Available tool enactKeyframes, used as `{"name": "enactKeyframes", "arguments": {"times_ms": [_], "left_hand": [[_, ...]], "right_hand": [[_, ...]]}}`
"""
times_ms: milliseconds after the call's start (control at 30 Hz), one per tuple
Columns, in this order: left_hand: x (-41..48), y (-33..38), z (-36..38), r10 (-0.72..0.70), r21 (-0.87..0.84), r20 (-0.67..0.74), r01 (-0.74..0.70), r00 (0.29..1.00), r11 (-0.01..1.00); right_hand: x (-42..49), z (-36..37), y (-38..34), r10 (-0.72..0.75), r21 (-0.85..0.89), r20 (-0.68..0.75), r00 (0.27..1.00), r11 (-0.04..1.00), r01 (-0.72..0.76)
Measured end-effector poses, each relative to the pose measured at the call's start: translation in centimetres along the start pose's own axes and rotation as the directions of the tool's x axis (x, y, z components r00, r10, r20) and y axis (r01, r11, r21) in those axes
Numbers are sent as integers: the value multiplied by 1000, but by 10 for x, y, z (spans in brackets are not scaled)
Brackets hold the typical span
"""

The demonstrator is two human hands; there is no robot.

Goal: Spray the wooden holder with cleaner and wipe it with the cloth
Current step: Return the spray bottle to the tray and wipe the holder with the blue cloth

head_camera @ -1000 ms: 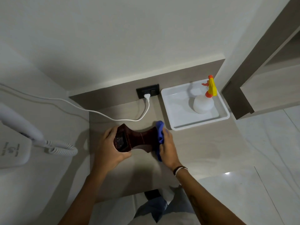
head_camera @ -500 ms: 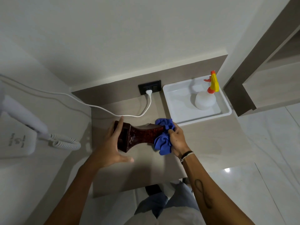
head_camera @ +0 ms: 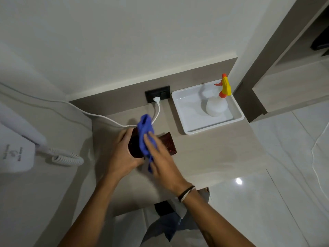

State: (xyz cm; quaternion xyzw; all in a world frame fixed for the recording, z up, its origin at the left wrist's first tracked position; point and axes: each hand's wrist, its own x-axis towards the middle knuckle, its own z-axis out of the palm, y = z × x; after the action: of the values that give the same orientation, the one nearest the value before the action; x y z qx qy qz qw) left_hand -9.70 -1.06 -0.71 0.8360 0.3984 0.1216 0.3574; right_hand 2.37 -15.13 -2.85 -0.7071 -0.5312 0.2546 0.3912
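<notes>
The dark reddish wooden holder [head_camera: 169, 143] lies on the beige counter, its right end showing past my hands. My left hand [head_camera: 122, 154] grips its left end. My right hand [head_camera: 160, 157] presses the blue cloth [head_camera: 145, 132] flat over the holder's middle and left part, fingers stretched out on the cloth. The cloth's top corner sticks up toward the wall. The white spray bottle [head_camera: 217, 106] with a yellow and orange trigger head stands apart in the white tray [head_camera: 187, 129] at the back right.
A white cable [head_camera: 106, 120] runs from a plug in the black wall socket [head_camera: 157, 96] across the counter's back. A white wall-mounted hair dryer [head_camera: 16, 154] with a coiled cord hangs at the left. Shiny floor tiles lie to the right, a wooden cabinet beyond.
My right hand has slid the cloth from the holder's right end leftward over its middle. The left hand has closed back onto the left end. The holder has turned slightly.
</notes>
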Motion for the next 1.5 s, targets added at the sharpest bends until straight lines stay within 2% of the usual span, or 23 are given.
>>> {"name": "enactKeyframes", "arguments": {"times_ms": [33,100,167,233,267,333,367,433,467,533,600,700,767,800,867,933,967,1067,1167,1267,1367,1433,1500], "left_hand": [[0,2,0,1,1,-3,-1,1000,1000],[-2,5,-2,-18,39,-36,20,999,999],[-7,4,-3,-33,89,-68,39,997,995],[-8,5,-2,-32,82,-66,38,997,996],[-6,6,-2,-31,79,-67,36,997,996],[-3,5,-2,-20,67,-60,24,998,997],[-3,4,-2,-18,54,-52,21,999,998],[-4,-1,-5,-19,60,-41,22,999,998],[-6,-5,-7,-24,82,-48,28,999,996],[-8,-10,-8,-37,121,-56,43,998,992],[-9,-8,-8,-33,121,-56,39,998,992],[-4,-3,-6,-25,62,-55,28,998,998],[-2,-6,-5,1,48,-58,1,998,999],[-4,-9,-6,-3,71,-58,7,998,997],[-6,-17,-7,-44,112,-57,50,997,992],[-8,-20,-6,-49,112,-59,55,997,992],[-8,-19,-5,-42,105,-51,48,998,993],[-2,-16,-5,-38,83,-62,43,997,996],[5,-18,-12,-124,-66,-76,119,989,991],[7,-15,-20,-216,-221,-11,209,976,953],[5,-12,-27,-220,-138,156,242,963,960],[2,-12,-34,-184,-9,305,196,935,981],[-2,-11,-36,-183,101,355,156,917,982]], "right_hand": [[-1,13,4,-33,-34,11,999,999,33],[-2,21,24,15,-158,11,1000,987,-13],[0,9,47,209,-230,24,978,953,-198],[7,-7,51,431,18,-27,902,902,-431],[12,-9,40,429,106,-15,903,899,-425],[18,6,12,234,233,-7,972,946,-226],[14,19,5,125,232,-7,992,965,-120],[5,35,2,-19,76,5,1000,997,18],[6,33,10,17,26,22,1000,999,-18],[11,17,26,245,86,29,969,965,-246],[15,8,33,335,92,23,942,937,-336],[20,22,10,87,82,-9,996,993,-86],[12,37,2,-88,-5,-2,996,996,88],[12,37,7,-67,20,11,998,998,66],[17,26,26,117,47,37,992,992,-119],[21,7,51,321,-5,26,947,947,-321],[24,-1,63,387,45,-5,922,921,-386],[23,-17,83,466,228,-53,883,866,-444],[11,-24,90,639,544,-33,769,657,-523],[9,-22,84,718,725,93,690,426,-541],[21,-20,77,734,793,125,668,331,-512],[29,-22,78,745,801,127,655,313,-511],[33,-25,81,749,788,131,650,319,-526]]}}
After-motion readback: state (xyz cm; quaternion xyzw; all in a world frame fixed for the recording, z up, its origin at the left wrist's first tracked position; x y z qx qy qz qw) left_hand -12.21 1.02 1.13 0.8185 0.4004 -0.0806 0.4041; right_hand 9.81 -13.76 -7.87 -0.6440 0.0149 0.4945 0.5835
